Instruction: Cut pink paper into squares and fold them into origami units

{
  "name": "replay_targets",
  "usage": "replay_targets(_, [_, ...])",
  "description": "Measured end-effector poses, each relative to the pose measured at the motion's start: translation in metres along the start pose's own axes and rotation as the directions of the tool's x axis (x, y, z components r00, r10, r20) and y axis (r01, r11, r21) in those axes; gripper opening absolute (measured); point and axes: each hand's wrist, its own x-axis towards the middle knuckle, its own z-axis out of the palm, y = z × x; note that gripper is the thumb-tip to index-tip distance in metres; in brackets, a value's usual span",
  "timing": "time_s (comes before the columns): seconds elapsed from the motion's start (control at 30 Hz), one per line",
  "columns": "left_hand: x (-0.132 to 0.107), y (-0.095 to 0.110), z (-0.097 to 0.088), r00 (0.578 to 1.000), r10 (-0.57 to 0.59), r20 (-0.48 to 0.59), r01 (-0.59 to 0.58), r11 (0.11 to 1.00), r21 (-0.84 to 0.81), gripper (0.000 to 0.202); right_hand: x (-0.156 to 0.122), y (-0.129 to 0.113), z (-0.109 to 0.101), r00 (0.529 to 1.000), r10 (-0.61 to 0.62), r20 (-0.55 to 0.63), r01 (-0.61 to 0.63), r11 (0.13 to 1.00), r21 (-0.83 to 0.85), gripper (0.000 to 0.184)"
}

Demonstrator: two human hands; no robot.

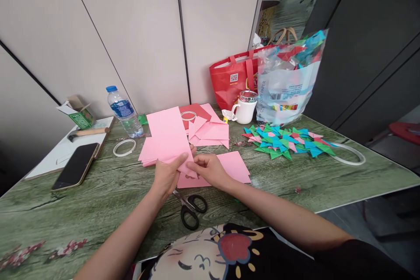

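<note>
A sheet of pink paper (167, 133) is held up above the table between both hands. My left hand (169, 173) grips its lower edge, thumb on top. At the sheet's lower right corner, my right hand (208, 168) pinches the paper between thumb and fingers. Beneath the hands lies more pink paper (234, 166), and a stack of pink sheets (146, 153) sits to the left. Black-handled scissors (192, 210) rest just below the hands, their blades partly hidden. Behind are folded pink pieces (213, 131) and a red sheet (198, 111) with a tape roll (188, 116) on it.
A water bottle (123, 111), a tape roll (124, 148), a phone (77, 166) and a hammer (88, 132) are at left. A white mug (246, 109), red bag (226, 78) and clear plastic bag (285, 87) stand behind. Colourful folded paper pieces (285, 140) lie at right.
</note>
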Motion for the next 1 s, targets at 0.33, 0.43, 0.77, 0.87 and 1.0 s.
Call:
replay_targets(0.33, [-0.0017,-0.001,-0.0009,0.997,-0.021,0.07,0.017,0.999,0.047,0.038,0.0016,-0.0009,-0.0037,0.998,-0.052,-0.045,0.049,0.996,-0.077,0.035])
replay_targets(0.43, [-0.0024,-0.0016,0.0008,0.998,-0.027,0.055,0.024,0.998,0.06,0.036,0.002,-0.002,-0.0038,0.997,-0.056,-0.048,0.052,0.995,-0.084,0.037])
replay_targets(0.77, [-0.0029,-0.0016,0.0028,1.0,-0.024,0.004,0.024,0.999,0.037,0.036,0.0011,-0.0003,-0.0033,0.997,-0.059,-0.049,0.053,0.993,-0.102,0.038])
replay_targets(0.87, [-0.0031,-0.0024,0.0025,1.0,-0.025,0.01,0.025,0.999,0.037,0.036,0.0009,0.0006,-0.0034,0.997,-0.056,-0.052,0.05,0.993,-0.109,0.039])
replay_targets(1.0, [-0.0028,-0.0042,0.0014,1.0,-0.005,0.024,0.004,1.0,0.031,0.032,0.0006,-0.0004,-0.0032,0.995,-0.075,-0.065,0.065,0.986,-0.156,0.039])
